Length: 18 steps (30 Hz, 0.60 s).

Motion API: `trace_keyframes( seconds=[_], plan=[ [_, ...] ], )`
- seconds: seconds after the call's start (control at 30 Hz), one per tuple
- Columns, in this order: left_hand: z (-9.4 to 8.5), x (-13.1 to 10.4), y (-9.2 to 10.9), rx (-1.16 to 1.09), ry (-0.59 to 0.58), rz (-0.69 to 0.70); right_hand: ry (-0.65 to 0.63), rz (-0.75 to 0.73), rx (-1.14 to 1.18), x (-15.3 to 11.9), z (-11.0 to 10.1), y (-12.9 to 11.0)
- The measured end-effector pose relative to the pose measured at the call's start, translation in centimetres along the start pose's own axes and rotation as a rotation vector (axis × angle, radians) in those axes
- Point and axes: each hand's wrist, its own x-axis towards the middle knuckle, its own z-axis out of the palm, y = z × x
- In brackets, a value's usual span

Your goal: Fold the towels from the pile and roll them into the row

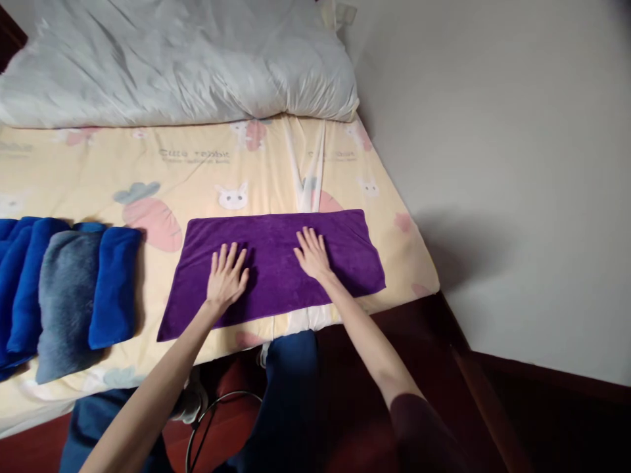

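Observation:
A purple towel (276, 263) lies spread out as a long rectangle on the bed, near its front edge. My left hand (227, 276) rests on the left part of the towel, palm down with fingers spread. Right of the towel's middle, my right hand (312, 253) also lies flat with its fingers apart. Neither hand grips anything. To the left of the towel are a folded blue towel (116, 286), a folded grey towel (69, 302) and more folded blue towels (27, 282), side by side.
A yellow sheet (197, 177) with rabbit and strawberry prints covers the bed. A bulky white quilt (197, 66) lies across its far side. On the right stands a plain wall (522, 164). Below the bed edge, a thin cable loop (192, 433) shows between my legs.

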Motion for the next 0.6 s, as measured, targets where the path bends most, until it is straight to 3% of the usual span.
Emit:
trace_keyframes(
  seconds=[0.1,0.23,0.33,0.5,0.6],
  plan=[
    [2.8,3.2,1.6,-0.031,-0.029,0.033,-0.026,-0.019,0.028,2.4,2.1,-3.5],
    [4.0,4.6,0.8,-0.049,0.012,-0.050,0.005,-0.057,0.015,2.9,2.9,-3.0],
    [2.5,4.9,-2.3,-0.057,0.039,-0.148,0.012,-0.076,0.000,2.9,2.3,-0.4],
    [-0.5,5.3,-8.7,0.052,0.071,-0.287,0.049,0.073,-0.054,3.8,0.9,6.2],
    [-0.7,5.5,-10.6,0.101,0.077,-0.304,0.059,0.200,-0.066,4.2,0.2,10.8]
  ],
)
